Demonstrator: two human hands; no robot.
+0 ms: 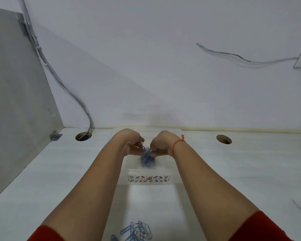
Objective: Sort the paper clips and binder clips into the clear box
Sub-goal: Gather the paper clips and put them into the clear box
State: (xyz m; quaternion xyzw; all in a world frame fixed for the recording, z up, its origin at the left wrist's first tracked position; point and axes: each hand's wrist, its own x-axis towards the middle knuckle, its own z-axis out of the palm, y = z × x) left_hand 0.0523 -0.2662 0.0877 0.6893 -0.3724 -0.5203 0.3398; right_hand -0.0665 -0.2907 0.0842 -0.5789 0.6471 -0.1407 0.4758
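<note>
Paper clips (pixel 147 154), blue and tangled into one bunch, are held between both hands above the clear box (pixel 149 179). The bunch is blurred. Whether its lower end touches the inside of the box cannot be determined.

Head view, findings:

- The left hand (pixel 130 145) has its fingers curled inward, and the fingertips pinch the left side of the bunch.
- The right hand (pixel 161 146) is likewise curled and pinches the right side of the bunch. An orange cord bracelet (pixel 177 145) sits on its wrist.
- Both forearms reach forward from red sleeves (pixel 268 226) at the near edge of the worktop (pixel 233 171).
- The clear box stands midway along the worktop, towards its far edge. Its near wall carries a cut-out leaf pattern with a small red mark at the centre.
- A pale rectangular panel (pixel 151 202) lies flat just in front of the box and runs to the near edge. Whether it is a lid or a sheet cannot be determined.
- Loose clips (pixel 137 231), blue, lie in a small heap at the near edge, on the near end of that panel.
- Two round holes are cut near the far edge of the worktop, a left hole (pixel 83 136) and a right hole (pixel 224 139).
- A cable bundle (pixel 73 96) runs down the wall into the left hole.
- A grey panel (pixel 16 84) closes off the left edge of the worktop.
</note>
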